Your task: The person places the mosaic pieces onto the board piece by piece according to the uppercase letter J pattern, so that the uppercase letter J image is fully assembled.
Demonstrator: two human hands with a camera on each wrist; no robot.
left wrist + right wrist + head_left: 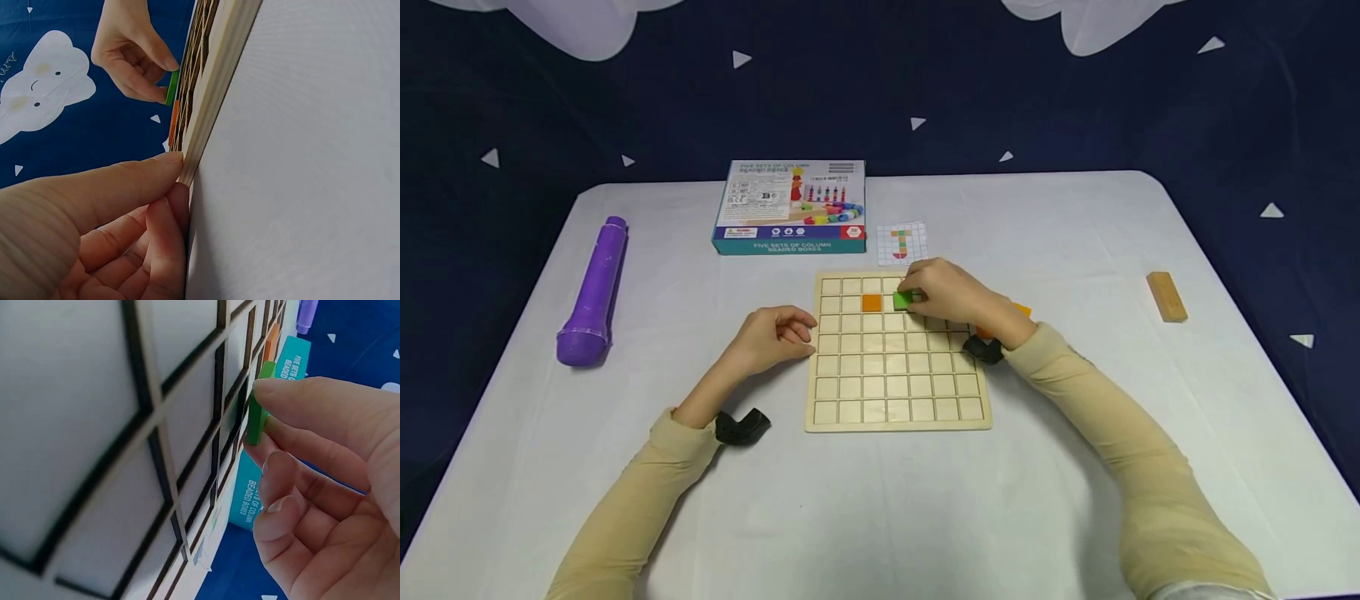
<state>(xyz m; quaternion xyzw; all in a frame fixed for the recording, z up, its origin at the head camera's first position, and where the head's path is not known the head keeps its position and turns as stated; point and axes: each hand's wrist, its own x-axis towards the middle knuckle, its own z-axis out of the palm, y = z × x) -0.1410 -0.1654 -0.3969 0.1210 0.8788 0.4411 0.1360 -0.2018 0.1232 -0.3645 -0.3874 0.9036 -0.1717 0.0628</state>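
Observation:
My right hand (947,292) pinches a green square tile (902,301) between thumb and fingers, over the upper part of a wooden grid board (886,364). In the right wrist view the green tile (256,415) stands tilted at the board's surface. An orange square tile (872,302) sits in a cell to its left. At the board's left edge, my left hand (769,340) holds on with thumb and fingertips, the other fingers curled. The left wrist view shows the thumb (134,184) against the wooden rim. Behind the board lies a pattern card (901,244).
A teal boxed set (790,208) lies behind the board, near the card. Far left is a purple microphone-shaped object (593,292); a wooden block (1167,297) lies at the right. Orange pieces (1022,309) show partly behind my right wrist.

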